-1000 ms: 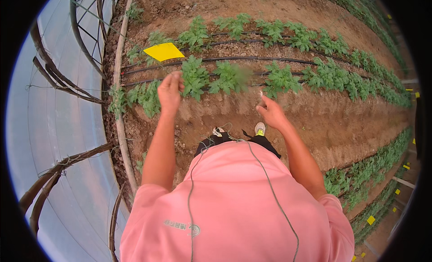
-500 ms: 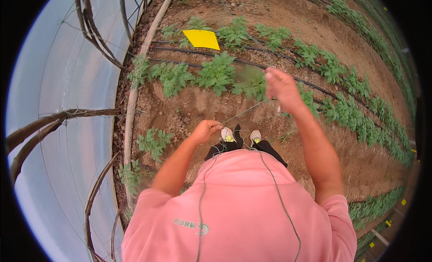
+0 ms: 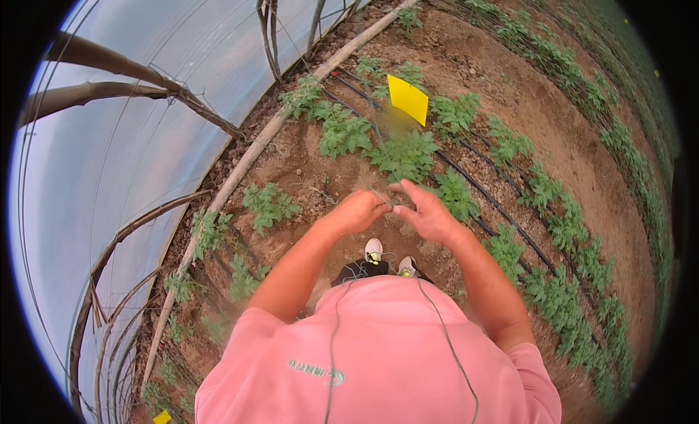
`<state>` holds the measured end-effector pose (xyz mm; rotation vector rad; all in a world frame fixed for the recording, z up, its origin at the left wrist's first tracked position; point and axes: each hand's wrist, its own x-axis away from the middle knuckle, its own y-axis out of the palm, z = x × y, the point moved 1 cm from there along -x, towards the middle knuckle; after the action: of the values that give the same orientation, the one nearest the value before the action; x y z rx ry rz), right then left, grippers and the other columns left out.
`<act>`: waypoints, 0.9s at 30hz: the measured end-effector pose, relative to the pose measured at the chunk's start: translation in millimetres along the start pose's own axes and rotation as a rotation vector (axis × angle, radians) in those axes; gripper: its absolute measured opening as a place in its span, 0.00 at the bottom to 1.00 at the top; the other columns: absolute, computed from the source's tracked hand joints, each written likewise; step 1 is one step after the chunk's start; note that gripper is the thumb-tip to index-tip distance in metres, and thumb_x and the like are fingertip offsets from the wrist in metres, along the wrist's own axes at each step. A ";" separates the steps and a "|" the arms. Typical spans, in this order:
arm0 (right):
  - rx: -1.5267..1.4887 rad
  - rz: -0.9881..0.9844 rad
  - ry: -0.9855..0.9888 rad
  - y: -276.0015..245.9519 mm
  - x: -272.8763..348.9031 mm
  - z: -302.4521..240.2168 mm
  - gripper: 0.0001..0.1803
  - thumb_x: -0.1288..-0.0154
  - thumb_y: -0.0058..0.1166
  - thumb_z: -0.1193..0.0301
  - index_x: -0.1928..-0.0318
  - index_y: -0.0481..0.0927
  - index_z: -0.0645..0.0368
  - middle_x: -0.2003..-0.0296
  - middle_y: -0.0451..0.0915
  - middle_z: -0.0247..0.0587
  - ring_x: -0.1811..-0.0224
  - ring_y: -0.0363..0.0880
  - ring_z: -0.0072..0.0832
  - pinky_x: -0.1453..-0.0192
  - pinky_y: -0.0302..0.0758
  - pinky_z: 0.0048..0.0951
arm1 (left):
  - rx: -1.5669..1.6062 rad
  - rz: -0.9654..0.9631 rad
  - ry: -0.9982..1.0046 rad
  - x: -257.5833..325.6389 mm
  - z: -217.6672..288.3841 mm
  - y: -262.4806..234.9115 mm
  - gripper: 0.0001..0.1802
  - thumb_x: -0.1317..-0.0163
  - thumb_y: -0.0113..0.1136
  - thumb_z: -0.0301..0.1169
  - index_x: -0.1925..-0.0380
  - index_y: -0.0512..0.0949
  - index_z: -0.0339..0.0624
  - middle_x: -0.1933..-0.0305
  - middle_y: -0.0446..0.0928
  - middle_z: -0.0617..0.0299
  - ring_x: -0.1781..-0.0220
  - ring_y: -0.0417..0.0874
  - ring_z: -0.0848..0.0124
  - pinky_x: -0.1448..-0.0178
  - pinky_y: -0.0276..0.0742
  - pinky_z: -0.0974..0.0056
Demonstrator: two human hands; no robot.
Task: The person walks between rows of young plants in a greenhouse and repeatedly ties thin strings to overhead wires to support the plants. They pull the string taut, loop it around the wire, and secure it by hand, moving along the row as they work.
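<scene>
My left hand (image 3: 360,211) is closed, its fingertips pinching a thin green string (image 3: 381,197). Close against it, my right hand (image 3: 428,216) has its thumb at the same string and its index finger lifted away; the other fingers are curled and partly hidden, seemingly round the string. A short length of string slants up past the left fingertips. Just beyond both hands stands a leafy green plant (image 3: 405,156), with a blurred patch over its top.
A yellow card (image 3: 408,100) hangs over the plant row. Black drip hoses (image 3: 473,178) run along the soil. At left, a wooden rail (image 3: 251,154) and bent poles (image 3: 196,107) line the plastic greenhouse wall (image 3: 131,169). A single small plant (image 3: 268,205) grows nearer the rail.
My right hand has come down and left to meet my left hand, which rose slightly. The string stretched between them is now short. The view has turned, shifting rail and plants.
</scene>
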<state>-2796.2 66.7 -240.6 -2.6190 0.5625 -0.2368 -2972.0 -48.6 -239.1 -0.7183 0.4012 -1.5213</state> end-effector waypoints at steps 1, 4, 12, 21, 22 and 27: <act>0.010 -0.007 -0.091 12.9 -1.8 14.7 0.30 0.31 0.59 0.66 0.33 0.68 0.62 0.47 0.79 0.58 0.48 0.79 0.42 0.44 0.75 0.39 | 0.027 0.078 0.065 0.7 5.1 5.4 0.11 0.32 0.57 0.33 0.63 0.80 0.35 0.65 0.81 0.42 0.62 0.81 0.45 0.55 0.76 0.51; -0.110 -0.106 0.106 -0.5 9.8 -7.5 0.30 0.29 0.58 0.65 0.33 0.66 0.67 0.55 0.80 0.47 0.57 0.78 0.29 0.53 0.75 0.32 | 0.046 0.016 -0.057 9.2 26.3 1.1 0.10 0.33 0.57 0.33 0.61 0.82 0.36 0.64 0.81 0.42 0.60 0.82 0.45 0.54 0.76 0.49; -0.270 0.188 -0.046 8.0 40.5 14.8 0.07 0.28 0.55 0.73 0.55 0.76 0.65 0.67 0.81 0.34 0.67 0.73 0.19 0.62 0.73 0.25 | -0.024 0.027 -0.019 20.8 42.7 56.0 0.17 0.30 0.56 0.41 0.64 0.82 0.38 0.68 0.81 0.42 0.64 0.82 0.44 0.58 0.76 0.47; -1.501 0.389 0.210 -44.5 65.4 15.8 0.13 0.30 0.45 0.79 0.47 0.66 0.56 0.79 0.67 0.33 0.76 0.69 0.28 0.67 0.71 0.35 | 0.346 0.017 -0.206 38.3 51.0 82.3 0.14 0.29 0.57 0.38 0.62 0.81 0.36 0.72 0.78 0.58 0.68 0.75 0.72 0.59 0.75 0.61; -1.477 0.466 0.196 -66.4 64.6 15.0 0.09 0.31 0.45 0.79 0.60 0.62 0.49 0.82 0.59 0.29 0.81 0.60 0.23 0.74 0.63 0.33 | 0.374 0.015 -0.225 46.3 45.5 82.0 0.14 0.29 0.57 0.38 0.62 0.81 0.36 0.72 0.78 0.60 0.68 0.73 0.74 0.59 0.75 0.62; -1.306 0.656 0.004 -168.2 86.0 31.0 0.10 0.30 0.43 0.78 0.65 0.62 0.47 0.83 0.55 0.25 0.85 0.52 0.18 0.81 0.51 0.26 | 0.316 -0.016 -0.369 100.6 -6.6 68.9 0.15 0.29 0.58 0.40 0.63 0.82 0.38 0.74 0.75 0.67 0.68 0.71 0.76 0.60 0.72 0.65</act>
<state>-2652.1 179.6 -184.4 -3.2832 2.0548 0.5191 -2919.9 -154.9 -268.9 -0.7316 -0.1209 -1.3884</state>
